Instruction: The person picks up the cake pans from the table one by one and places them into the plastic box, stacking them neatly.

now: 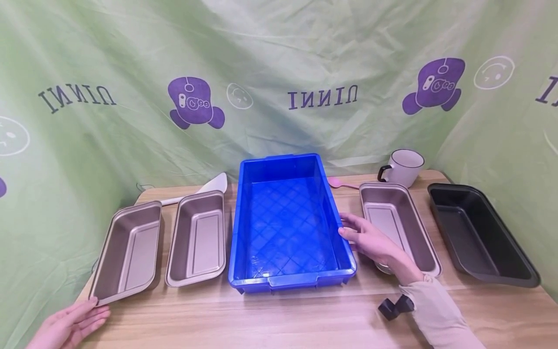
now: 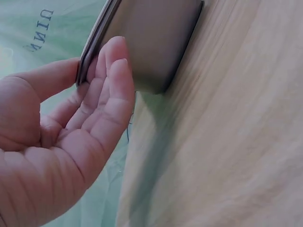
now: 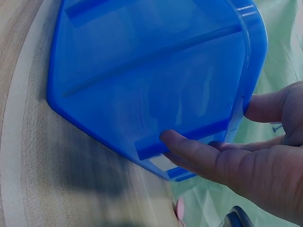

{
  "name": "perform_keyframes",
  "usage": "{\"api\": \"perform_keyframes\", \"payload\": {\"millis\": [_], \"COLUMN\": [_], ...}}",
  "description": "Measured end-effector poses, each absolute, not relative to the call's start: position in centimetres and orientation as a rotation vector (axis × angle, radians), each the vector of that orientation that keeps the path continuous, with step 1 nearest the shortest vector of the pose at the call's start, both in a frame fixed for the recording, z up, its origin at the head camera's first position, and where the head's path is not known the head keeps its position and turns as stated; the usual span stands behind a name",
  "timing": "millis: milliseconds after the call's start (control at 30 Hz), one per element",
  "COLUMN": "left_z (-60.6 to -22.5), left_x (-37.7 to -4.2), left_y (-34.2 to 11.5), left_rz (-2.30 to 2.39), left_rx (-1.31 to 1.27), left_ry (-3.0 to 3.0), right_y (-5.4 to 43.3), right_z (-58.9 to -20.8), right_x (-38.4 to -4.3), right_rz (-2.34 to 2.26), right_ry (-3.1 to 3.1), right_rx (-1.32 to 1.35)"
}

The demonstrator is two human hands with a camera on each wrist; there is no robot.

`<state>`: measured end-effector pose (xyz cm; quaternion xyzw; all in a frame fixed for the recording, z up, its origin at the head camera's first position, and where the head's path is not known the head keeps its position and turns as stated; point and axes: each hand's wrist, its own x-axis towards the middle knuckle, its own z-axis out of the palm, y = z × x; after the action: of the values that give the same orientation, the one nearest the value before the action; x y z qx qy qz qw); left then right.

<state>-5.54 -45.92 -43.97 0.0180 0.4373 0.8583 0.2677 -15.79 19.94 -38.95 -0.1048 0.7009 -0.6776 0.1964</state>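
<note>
At the table's left front corner, my left hand (image 1: 69, 324) pinches the near-left rim corner of a bronze loaf pan (image 1: 144, 242). In the left wrist view its thumb lies on the rim and the fingers reach beneath, along the pan's outer wall (image 2: 147, 47). A large blue plastic bin (image 1: 283, 228) stands in the middle, seen with its diamond-patterned floor. My right hand (image 1: 372, 240) grips the bin's right rim. In the right wrist view the thumb is over the rim, with the fingers against the bin's outer side (image 3: 156, 80).
Between left pan and bin sits another bronze loaf pan (image 1: 198, 237); a third bronze pan (image 1: 392, 218) lies partly under my right forearm. A black loaf pan (image 1: 479, 237) stands far right. Behind are a white spatula (image 1: 215, 184), a pink spoon (image 1: 335, 182) and a white mug (image 1: 405, 167).
</note>
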Motion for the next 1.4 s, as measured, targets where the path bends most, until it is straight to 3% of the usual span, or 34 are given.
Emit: {"api": "perform_keyframes", "payload": {"millis": [433, 867, 1400], "left_z": [-44.3, -41.3, -36.5], "left_x": [-4.4, -5.7, -8.8], "left_y": [-43.9, -41.4, -34.8], "left_rz": [2.593, 2.673, 2.636], "left_rx": [0.102, 0.509, 0.289], "left_ry": [1.119, 1.188, 1.461], "right_y": [19.9, 20.1, 20.1], "right_z": [-38.9, -38.8, -38.9], "right_x": [-15.7, -15.6, -15.7], "right_rz": [-1.910, -1.913, -1.891], "right_ry": [1.940, 1.929, 1.909], "right_rx": [-0.306, -0.317, -0.340]}}
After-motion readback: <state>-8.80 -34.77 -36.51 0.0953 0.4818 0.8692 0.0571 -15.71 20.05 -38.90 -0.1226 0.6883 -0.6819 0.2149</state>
